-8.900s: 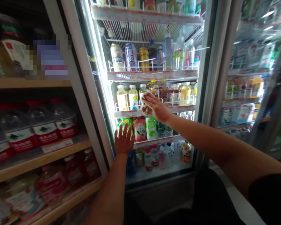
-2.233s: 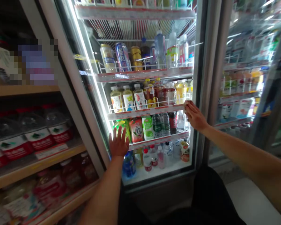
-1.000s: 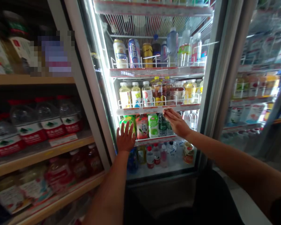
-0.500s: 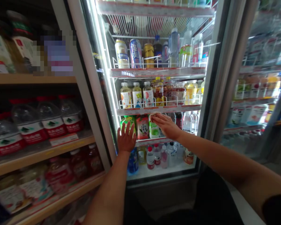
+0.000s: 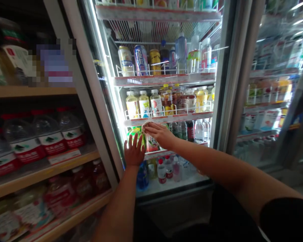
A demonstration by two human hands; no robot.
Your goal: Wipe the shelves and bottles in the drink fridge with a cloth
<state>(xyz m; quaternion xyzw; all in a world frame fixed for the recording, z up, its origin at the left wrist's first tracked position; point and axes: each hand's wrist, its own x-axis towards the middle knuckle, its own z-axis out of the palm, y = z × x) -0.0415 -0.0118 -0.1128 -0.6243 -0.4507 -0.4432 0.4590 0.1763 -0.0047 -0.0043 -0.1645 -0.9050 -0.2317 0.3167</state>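
Holding a pale cloth [image 5: 145, 124] against the glass door [image 5: 224, 84], right hand [image 5: 159, 134] is nearly flat, fingers straight and close together. Only a small edge of cloth shows at the fingertips; the rest is hidden under the hand. Cloth sits just below a shelf rail [image 5: 171, 118], in front of the drinks on the shelf under it. Red-labelled bottle [image 5: 151, 145] there is partly covered by the hand. Left hand [image 5: 134, 152] is empty and wide open, fingers spread and pointing up, palm toward the glass, just beside and below the right fingertips, near the door's left edge. Green pack [image 5: 134, 131] shows behind its fingers. Above the rail: three white-capped bottles [image 5: 144, 107] in a row. Low down, blue bottle [image 5: 142, 178] and red-capped bottle [image 5: 162, 173] stand behind the glass.
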